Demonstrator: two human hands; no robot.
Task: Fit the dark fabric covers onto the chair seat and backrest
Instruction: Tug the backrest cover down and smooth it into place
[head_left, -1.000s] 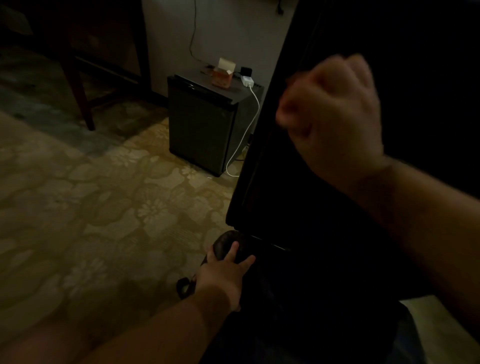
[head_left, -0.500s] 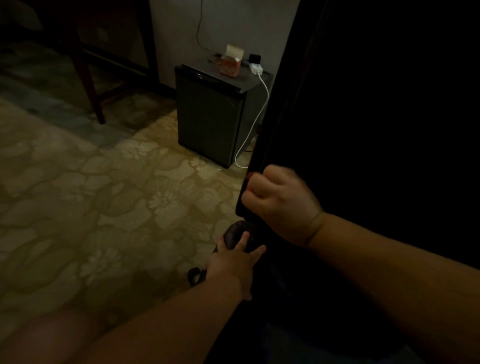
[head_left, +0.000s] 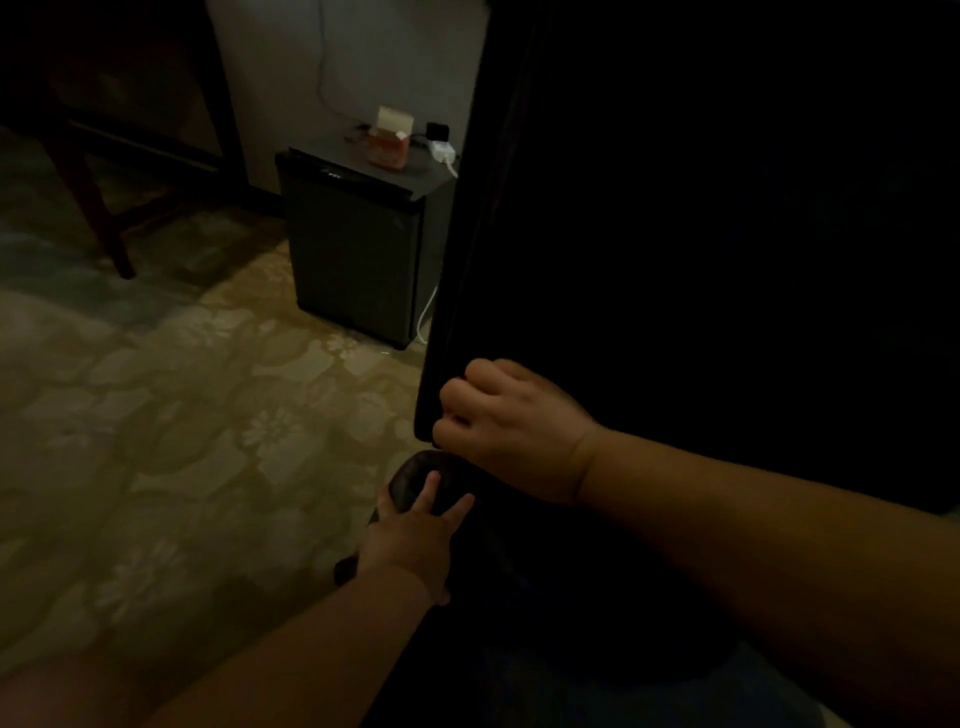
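Observation:
The chair backrest (head_left: 675, 234) fills the right half of the head view, wrapped in a dark fabric cover. My right hand (head_left: 511, 426) is curled into a fist and grips the cover's lower left corner at the backrest's edge. Below it, my left hand (head_left: 415, 535) rests with spread fingers on the dark rounded corner of the chair seat (head_left: 415, 475). The rest of the seat lies in deep shadow under my arms and cannot be made out.
A small dark fridge (head_left: 358, 260) stands on the floor behind the chair, with an orange box (head_left: 389, 143) and a white charger (head_left: 441, 153) on top. A white cable (head_left: 427, 317) hangs down its side. Wooden furniture legs (head_left: 93, 208) stand at far left on patterned carpet (head_left: 182, 441).
My right hand came down from the upper backrest to its lower left corner and closed on the cover there. My left hand stayed on the seat corner.

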